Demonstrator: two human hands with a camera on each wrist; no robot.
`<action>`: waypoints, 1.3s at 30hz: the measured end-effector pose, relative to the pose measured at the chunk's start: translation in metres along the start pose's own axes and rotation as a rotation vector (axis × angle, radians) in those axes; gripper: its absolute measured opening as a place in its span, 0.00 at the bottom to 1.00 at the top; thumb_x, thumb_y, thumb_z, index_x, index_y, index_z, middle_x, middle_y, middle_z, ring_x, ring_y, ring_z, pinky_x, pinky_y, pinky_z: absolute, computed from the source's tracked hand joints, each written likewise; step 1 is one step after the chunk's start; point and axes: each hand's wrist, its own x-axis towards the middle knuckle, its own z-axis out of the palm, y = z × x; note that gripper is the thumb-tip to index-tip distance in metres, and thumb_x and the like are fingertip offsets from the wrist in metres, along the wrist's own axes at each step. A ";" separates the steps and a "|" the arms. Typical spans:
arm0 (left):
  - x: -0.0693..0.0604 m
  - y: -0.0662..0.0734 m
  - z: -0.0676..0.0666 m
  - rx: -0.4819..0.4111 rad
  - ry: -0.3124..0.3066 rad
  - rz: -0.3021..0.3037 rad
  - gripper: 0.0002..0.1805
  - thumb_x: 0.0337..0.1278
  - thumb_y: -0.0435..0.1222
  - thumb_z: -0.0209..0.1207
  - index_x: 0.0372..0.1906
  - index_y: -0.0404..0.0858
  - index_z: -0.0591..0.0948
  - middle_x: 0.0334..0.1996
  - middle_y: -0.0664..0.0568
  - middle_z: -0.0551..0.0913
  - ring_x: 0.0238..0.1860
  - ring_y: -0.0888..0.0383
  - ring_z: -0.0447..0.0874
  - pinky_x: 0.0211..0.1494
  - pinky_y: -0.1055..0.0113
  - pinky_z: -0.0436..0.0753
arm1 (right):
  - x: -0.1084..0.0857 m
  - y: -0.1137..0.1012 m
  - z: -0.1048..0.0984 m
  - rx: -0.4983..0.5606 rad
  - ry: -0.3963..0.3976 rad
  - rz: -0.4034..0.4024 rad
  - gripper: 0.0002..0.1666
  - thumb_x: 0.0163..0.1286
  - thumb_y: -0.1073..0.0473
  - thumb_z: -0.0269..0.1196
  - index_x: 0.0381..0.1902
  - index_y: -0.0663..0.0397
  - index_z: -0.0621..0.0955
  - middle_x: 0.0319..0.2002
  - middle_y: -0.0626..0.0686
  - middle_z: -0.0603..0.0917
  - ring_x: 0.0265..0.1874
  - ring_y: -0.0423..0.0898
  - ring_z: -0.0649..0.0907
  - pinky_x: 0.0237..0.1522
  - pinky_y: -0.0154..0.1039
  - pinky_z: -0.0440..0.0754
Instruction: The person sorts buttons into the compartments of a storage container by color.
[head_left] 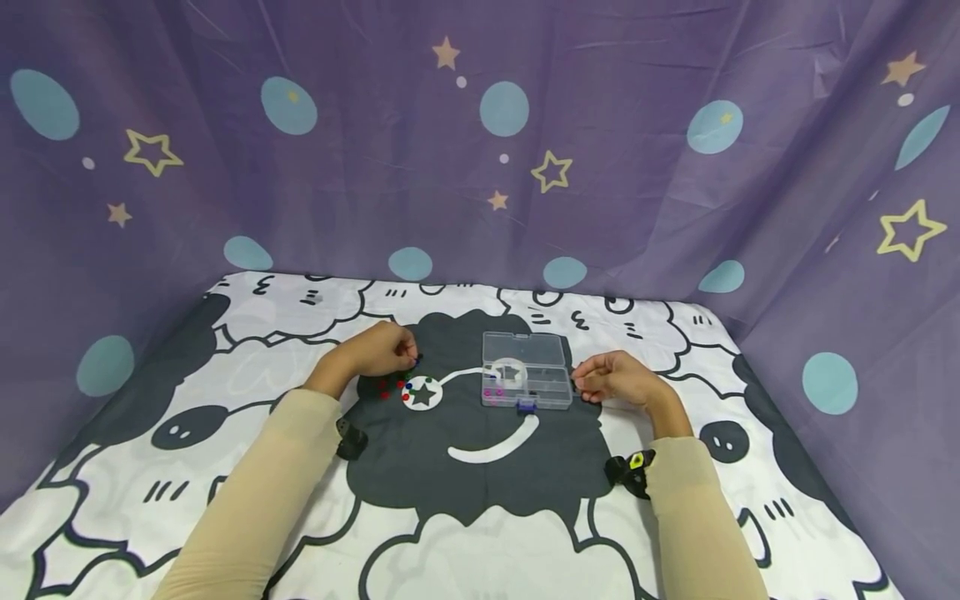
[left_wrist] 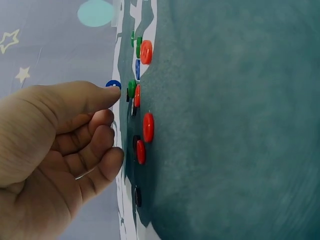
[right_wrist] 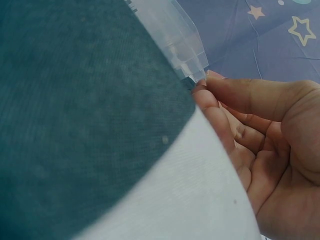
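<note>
My left hand [head_left: 384,350] pinches a blue button [left_wrist: 113,85] between thumb and index finger, just above the cloth; its other fingers are curled. Close by it lie several loose buttons: red [left_wrist: 148,127], green [left_wrist: 132,89], blue [left_wrist: 138,69] and black [left_wrist: 138,196]. A clear plastic box [head_left: 525,402] with compartments stands to their right, its lid [head_left: 522,347] laid back. Pink buttons [head_left: 487,392] sit in its front left part. At the box's right edge, my right hand [head_left: 618,379] holds the side with thumb and index fingertips; the exact contact is partly hidden.
A white cloth [head_left: 480,567] with cartoon sheep and a large dark patch [head_left: 420,467] covers the surface. Behind it and at both sides hangs a purple curtain [head_left: 420,192] with stars and blue spots. Each forearm wears a dark wrist device [head_left: 351,440].
</note>
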 end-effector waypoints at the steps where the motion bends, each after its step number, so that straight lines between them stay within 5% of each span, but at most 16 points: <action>1: 0.000 0.000 0.000 -0.001 0.002 0.001 0.04 0.59 0.30 0.66 0.30 0.40 0.84 0.26 0.56 0.82 0.29 0.61 0.78 0.40 0.62 0.78 | 0.000 0.000 0.000 -0.001 0.000 -0.001 0.13 0.71 0.68 0.65 0.50 0.74 0.82 0.33 0.52 0.88 0.31 0.43 0.87 0.37 0.39 0.87; 26: 0.021 0.026 0.008 -0.016 0.038 0.056 0.02 0.60 0.30 0.66 0.32 0.39 0.84 0.26 0.56 0.83 0.30 0.62 0.78 0.40 0.63 0.79 | 0.000 0.001 0.000 -0.019 -0.006 -0.002 0.14 0.72 0.67 0.65 0.50 0.73 0.82 0.35 0.53 0.88 0.31 0.43 0.86 0.37 0.38 0.86; 39: 0.035 0.047 0.013 -0.014 -0.001 0.044 0.02 0.64 0.32 0.64 0.35 0.39 0.85 0.30 0.55 0.83 0.31 0.60 0.79 0.42 0.62 0.80 | -0.001 -0.001 0.000 -0.006 -0.004 -0.002 0.13 0.72 0.68 0.64 0.50 0.74 0.82 0.33 0.53 0.88 0.30 0.43 0.86 0.37 0.39 0.87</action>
